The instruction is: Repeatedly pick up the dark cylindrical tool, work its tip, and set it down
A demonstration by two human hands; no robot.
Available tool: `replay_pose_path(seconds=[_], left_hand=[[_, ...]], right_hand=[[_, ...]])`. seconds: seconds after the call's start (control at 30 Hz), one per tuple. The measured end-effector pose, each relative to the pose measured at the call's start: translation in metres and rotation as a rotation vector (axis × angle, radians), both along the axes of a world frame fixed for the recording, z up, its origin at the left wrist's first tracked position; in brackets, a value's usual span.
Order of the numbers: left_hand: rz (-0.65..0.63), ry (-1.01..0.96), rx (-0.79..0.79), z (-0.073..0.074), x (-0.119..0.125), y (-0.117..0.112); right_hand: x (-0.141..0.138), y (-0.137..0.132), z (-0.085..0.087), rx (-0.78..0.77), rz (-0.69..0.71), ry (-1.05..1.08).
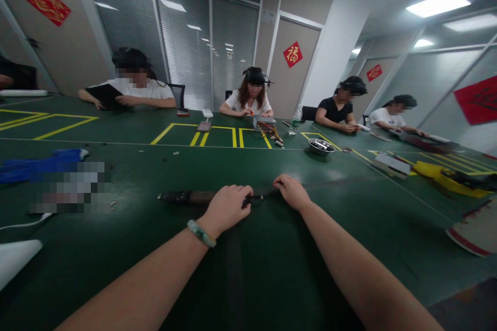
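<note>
From where I stand, the left hand, a green bangle at its wrist, is closed around one end of a dark cylindrical tool lying on the green table. The right hand has its fingertips drawn together just beyond that end, near a thin dark cord; I cannot tell whether they pinch it. Farther across, a shiny metal bowl sits with glints inside, its contents too unclear to name. Beyond it a clear plastic bottle stands upright, its label too small to read. On the door behind, a red diamond poster carries the gold character 福; the gold script on the far-left red poster escapes me.
</note>
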State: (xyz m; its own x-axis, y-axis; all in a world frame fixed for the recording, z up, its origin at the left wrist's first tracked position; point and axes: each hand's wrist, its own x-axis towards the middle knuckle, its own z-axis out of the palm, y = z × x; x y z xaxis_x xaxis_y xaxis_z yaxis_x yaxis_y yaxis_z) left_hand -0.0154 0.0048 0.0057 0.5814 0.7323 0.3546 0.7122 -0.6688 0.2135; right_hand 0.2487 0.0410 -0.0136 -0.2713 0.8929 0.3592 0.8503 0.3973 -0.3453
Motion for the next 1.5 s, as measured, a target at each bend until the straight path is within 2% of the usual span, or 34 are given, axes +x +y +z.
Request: replay_pose_path(seconds=[0.1,0.2,0.3,0.6,0.83,1.2,1.5], left_hand=[[0.010,0.005,-0.002,0.000,0.001,0.000],[-0.013,-0.009,0.021,-0.001,0.002,0.001],[-0.024,-0.031,0.042,-0.002,0.003,0.003],[-0.005,-0.006,0.048,-0.006,0.006,0.009],[-0.012,-0.028,0.011,-0.007,0.007,0.009],[-0.056,-0.036,0.000,-0.001,0.005,0.007],[-0.047,-0.054,0.008,-0.003,0.004,0.009]], right_hand=[[-0.003,-0.008,0.001,0.005,-0.056,0.003],[-0.008,-0.022,0.006,-0.014,-0.055,-0.019],[-0.013,-0.032,0.016,-0.124,-0.060,-0.061],[-0.027,-0.057,0.040,-0.325,-0.230,-0.201],[-0.041,-0.064,0.042,-0.428,-0.248,-0.298],[-0.044,-0.072,0.042,-0.413,-0.201,-0.335],[-0.051,-0.079,0.052,-0.463,-0.137,-0.390]])
